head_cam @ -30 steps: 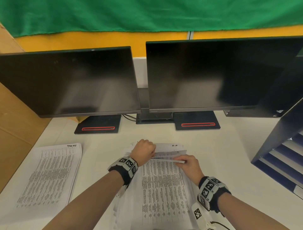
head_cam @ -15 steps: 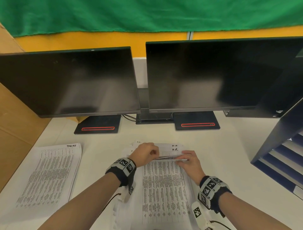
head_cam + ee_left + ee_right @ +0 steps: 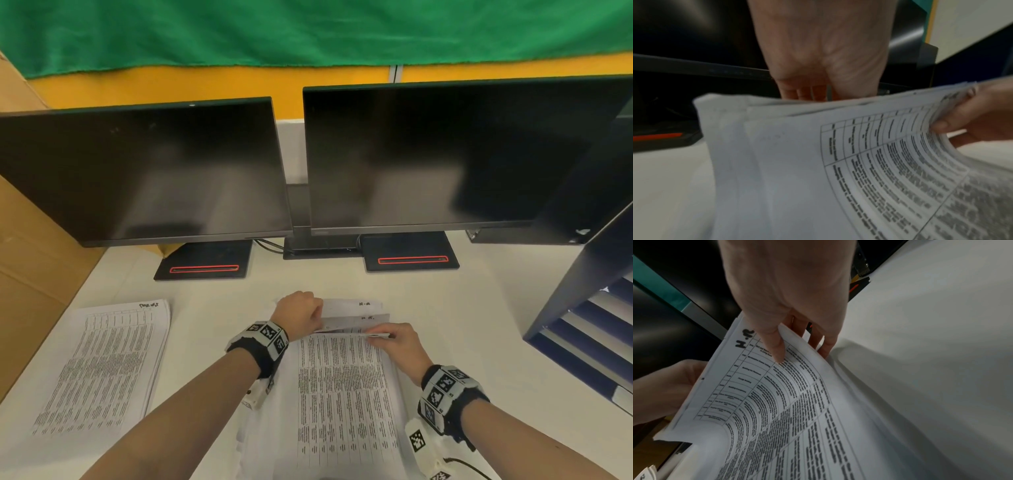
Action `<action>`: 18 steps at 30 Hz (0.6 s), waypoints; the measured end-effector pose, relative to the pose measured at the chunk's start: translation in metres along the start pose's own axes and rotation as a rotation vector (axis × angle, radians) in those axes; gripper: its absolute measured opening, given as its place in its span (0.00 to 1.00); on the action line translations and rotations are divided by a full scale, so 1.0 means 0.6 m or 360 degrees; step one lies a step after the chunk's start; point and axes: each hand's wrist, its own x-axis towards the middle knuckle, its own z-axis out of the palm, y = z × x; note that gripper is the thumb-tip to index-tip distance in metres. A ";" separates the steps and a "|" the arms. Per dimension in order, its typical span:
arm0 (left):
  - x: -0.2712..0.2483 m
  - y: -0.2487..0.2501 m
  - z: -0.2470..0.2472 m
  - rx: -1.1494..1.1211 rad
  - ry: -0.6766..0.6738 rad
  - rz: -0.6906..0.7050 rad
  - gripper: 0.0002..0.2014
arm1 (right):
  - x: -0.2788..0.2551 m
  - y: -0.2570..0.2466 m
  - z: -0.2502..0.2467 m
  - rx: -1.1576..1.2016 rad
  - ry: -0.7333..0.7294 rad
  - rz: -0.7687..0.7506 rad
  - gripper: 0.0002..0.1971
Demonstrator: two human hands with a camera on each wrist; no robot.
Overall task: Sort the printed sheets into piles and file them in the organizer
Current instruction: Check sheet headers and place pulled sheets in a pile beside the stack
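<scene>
White desk (image 3: pixel 445 325), two dark monitors (image 3: pixel 144 171), yellow wall (image 3: pixel 171 85), green cloth (image 3: pixel 308 31) above

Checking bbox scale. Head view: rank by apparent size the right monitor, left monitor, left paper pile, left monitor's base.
1. right monitor
2. left monitor, smaller here, though wide-angle distortion may skew this
3. left paper pile
4. left monitor's base

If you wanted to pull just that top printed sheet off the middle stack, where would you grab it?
Probably at its far edge, coming from the right. The top sheet is already curled up off the middle stack there, and the right hand pinches that lifted edge, thumb on the print, fingers beneath. The left hand holds the far left edge. The near edge lies flat, so it offers less to catch.
</scene>
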 end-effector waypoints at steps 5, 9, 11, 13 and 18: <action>-0.006 0.014 -0.031 0.0298 0.0321 0.0294 0.08 | 0.004 0.000 -0.001 0.0035 0.0028 0.0041 0.06; -0.016 0.023 -0.137 0.0245 0.0572 0.0201 0.09 | 0.005 -0.003 -0.006 0.0068 0.0009 0.0113 0.03; -0.024 0.010 -0.203 0.0254 0.0841 0.0182 0.05 | 0.005 0.001 -0.005 0.0029 -0.0015 0.0130 0.05; -0.034 -0.013 -0.266 0.0036 0.1022 0.0136 0.05 | 0.005 0.007 -0.004 -0.0003 -0.0029 0.0138 0.12; -0.060 -0.081 -0.372 -0.0605 0.1210 -0.0043 0.10 | 0.006 -0.004 -0.001 0.0028 -0.0113 0.0239 0.13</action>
